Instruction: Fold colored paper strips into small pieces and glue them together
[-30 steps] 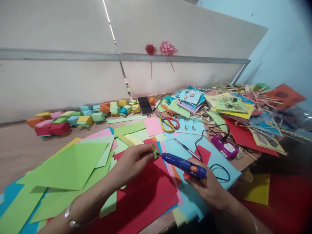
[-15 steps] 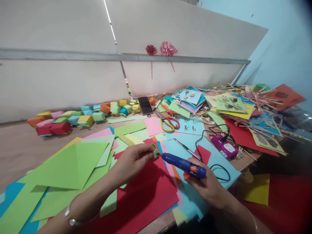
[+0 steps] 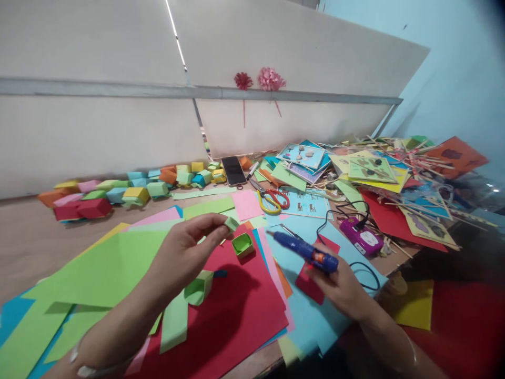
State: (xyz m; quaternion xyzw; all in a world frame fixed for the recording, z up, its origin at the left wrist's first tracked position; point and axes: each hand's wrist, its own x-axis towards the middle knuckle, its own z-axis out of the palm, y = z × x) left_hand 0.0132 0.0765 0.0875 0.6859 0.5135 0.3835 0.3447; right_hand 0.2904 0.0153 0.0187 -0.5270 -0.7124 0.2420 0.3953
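Between the thumb and fingers of my left hand [image 3: 189, 247] is a small pale green folded paper piece [image 3: 231, 225]. My right hand [image 3: 339, 284] is wrapped round a blue glue gun [image 3: 303, 251], its nozzle pointing left and apart from the piece. Just below the piece, a small green paper box [image 3: 242, 245] stands with its open top up on the red paper sheet [image 3: 244, 295]. Another light green folded paper shape [image 3: 198, 288] lies below my left wrist, beside a light green strip [image 3: 174, 325].
Scissors [image 3: 272, 201], a cutter knife [image 3: 291, 231] and a phone [image 3: 233, 171] lie beyond my hands. A black cord runs near a purple power box [image 3: 361, 235]. Paper boxes [image 3: 94, 205] line the back left; cards and sticks [image 3: 374, 171] pile up at the right.
The glue gun's nozzle has come away from the paper piece. My left hand has shifted left and up with the piece, and the small green box now shows on the red sheet.
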